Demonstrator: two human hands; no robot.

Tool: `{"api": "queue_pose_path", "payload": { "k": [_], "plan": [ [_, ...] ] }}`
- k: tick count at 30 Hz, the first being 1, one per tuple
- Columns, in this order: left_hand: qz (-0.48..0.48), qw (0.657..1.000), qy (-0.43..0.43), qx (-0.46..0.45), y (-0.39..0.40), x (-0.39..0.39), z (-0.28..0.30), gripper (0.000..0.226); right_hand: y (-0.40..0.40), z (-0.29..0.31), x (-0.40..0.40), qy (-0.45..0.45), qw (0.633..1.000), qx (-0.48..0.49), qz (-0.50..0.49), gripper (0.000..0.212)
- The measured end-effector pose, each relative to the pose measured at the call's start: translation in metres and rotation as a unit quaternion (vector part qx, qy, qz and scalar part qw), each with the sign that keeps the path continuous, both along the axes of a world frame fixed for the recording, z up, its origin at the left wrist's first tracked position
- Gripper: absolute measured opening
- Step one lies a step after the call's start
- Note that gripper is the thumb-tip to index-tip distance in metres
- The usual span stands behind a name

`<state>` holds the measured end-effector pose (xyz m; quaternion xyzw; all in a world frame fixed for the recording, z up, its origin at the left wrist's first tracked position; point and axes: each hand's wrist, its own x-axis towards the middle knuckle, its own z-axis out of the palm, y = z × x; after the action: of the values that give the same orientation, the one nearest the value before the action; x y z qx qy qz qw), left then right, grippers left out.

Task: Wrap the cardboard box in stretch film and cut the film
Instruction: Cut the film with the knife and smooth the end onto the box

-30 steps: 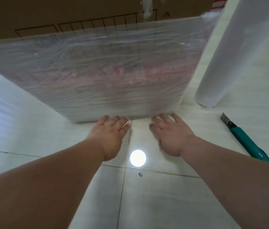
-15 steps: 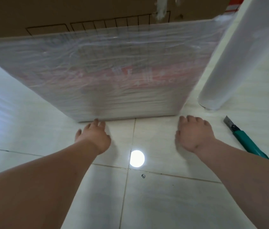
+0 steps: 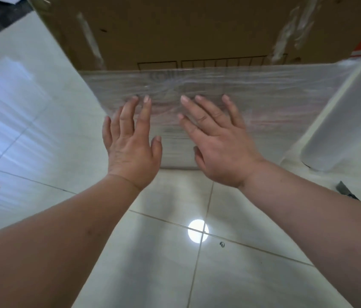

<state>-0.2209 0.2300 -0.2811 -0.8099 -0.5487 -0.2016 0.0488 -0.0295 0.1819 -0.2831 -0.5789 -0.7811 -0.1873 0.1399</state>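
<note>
Tiled floor (image 3: 42, 121); both hands, left (image 3: 132, 150), right (image 3: 221, 150) (splayed, empty), against film-wrapped cardboard box (image 3: 197, 41) front.

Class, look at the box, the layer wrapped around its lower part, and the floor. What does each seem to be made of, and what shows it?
Box: matte brown cardboard, apparently; dull, with printed lines.
Wrap: thin clear plastic film, glossy; fine wrinkles, print showing through.
Floor: pale glazed tile, probably ceramic; grout lines and a mirrored lamp spot.

Your bare hands: two, left hand (image 3: 132, 150) and right hand (image 3: 221, 152)
Brown cardboard box, film-wrapped: one (image 3: 186, 36)
White stretch-film roll: one (image 3: 339, 121)
Dark knife tip: one (image 3: 345, 189)
</note>
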Motion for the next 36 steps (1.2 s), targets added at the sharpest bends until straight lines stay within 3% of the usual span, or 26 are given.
{"api": "queue_pose_path", "payload": {
  "k": [2, 5, 8, 11, 14, 16, 20, 24, 27, 29, 33, 36],
  "plan": [
    [0.007, 1.000, 0.016, 0.007, 0.004, -0.009, 0.007, 0.076, -0.003, 0.003, 0.006, 0.006, 0.999, 0.039, -0.027, 0.066],
    [0.050, 0.998, -0.026, -0.005, 0.008, -0.017, 0.019, 0.076, -0.010, 0.009, 0.003, 0.034, 0.995, 0.084, -0.049, 0.063],
    [-0.002, 0.998, 0.058, 0.022, 0.008, -0.014, 0.022, 0.073, -0.005, 0.018, -0.012, 0.005, 0.998, 0.065, -0.010, 0.063],
    [-0.010, 0.993, 0.115, 0.011, 0.011, -0.018, 0.019, 0.074, 0.001, 0.024, -0.008, -0.014, 0.997, 0.066, -0.039, 0.065],
    [0.072, 0.997, 0.026, -0.016, 0.013, -0.027, 0.023, 0.077, -0.006, 0.023, -0.005, 0.021, 0.991, 0.097, -0.088, 0.067],
    [0.085, 0.996, -0.024, -0.017, 0.011, -0.030, 0.022, 0.077, -0.009, 0.016, -0.012, 0.022, 0.995, 0.076, -0.061, 0.068],
    [-0.002, 0.994, 0.092, -0.060, 0.005, -0.033, 0.007, 0.074, -0.009, -0.002, -0.007, -0.056, 0.998, -0.022, -0.036, 0.071],
    [0.017, 0.993, 0.088, -0.073, 0.003, -0.044, -0.010, 0.076, -0.021, -0.022, 0.005, -0.042, 0.998, -0.024, -0.042, 0.073],
    [-0.066, 0.992, 0.107, -0.028, -0.010, -0.044, -0.034, 0.077, -0.025, -0.046, -0.007, -0.078, 0.993, -0.085, -0.003, 0.070],
    [-0.098, 0.980, 0.161, -0.068, -0.010, -0.043, -0.051, 0.076, -0.020, -0.059, -0.010, -0.110, 0.982, -0.154, -0.008, 0.067],
    [-0.054, 0.958, 0.238, -0.148, 0.005, -0.052, -0.066, 0.075, -0.016, -0.071, 0.009, -0.145, 0.964, -0.214, -0.061, 0.068],
    [0.003, 0.969, 0.184, -0.162, 0.002, -0.062, -0.073, 0.072, -0.031, -0.087, 0.011, -0.085, 0.969, -0.217, -0.085, 0.066]
  ]
}}
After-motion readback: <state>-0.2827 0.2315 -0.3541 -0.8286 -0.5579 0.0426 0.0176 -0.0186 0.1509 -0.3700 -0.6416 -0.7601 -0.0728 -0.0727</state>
